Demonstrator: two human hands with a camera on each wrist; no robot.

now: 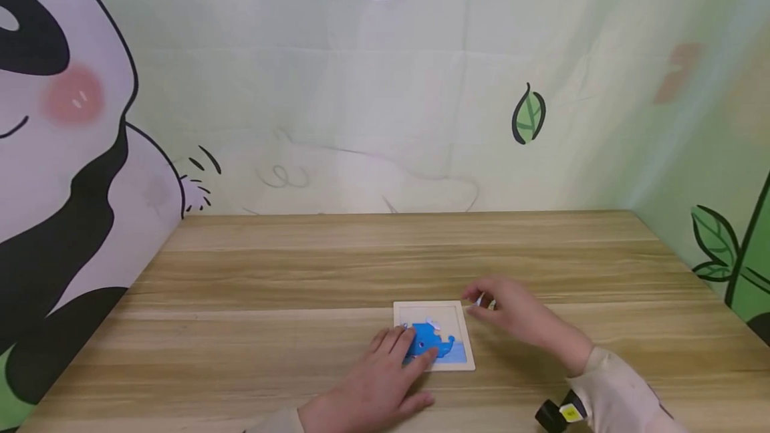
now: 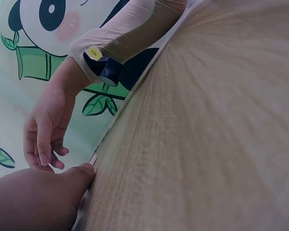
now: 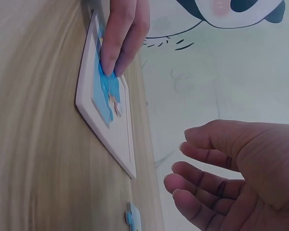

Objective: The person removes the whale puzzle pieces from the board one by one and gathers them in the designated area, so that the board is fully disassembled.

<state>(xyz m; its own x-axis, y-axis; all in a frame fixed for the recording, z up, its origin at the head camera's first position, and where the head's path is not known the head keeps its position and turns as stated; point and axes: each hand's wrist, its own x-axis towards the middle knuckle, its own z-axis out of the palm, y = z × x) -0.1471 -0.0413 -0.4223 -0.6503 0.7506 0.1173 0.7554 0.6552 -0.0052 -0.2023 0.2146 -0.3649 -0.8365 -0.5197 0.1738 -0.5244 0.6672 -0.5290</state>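
Observation:
A small square jigsaw board (image 1: 468,353) with a pale wooden frame lies on the table, part of a blue whale picture filled in and a bare area at its upper right. My left hand (image 1: 381,379) rests on its left side, fingers extended over the whale (image 1: 428,339). Beyond the frame's right edge hovers my right hand (image 1: 511,309), thumb and fingers loosely bent and apart. In the right wrist view nothing is between those fingers. A loose puzzle piece (image 3: 135,217), blue and pale, lies on the table below this hand (image 3: 250,168).
The wood-grain table (image 1: 240,339) extends around the board to a printed wall cloth (image 1: 301,85) with a panda and leaves. A black wrist device (image 1: 559,413) with a yellow label sits on the right sleeve.

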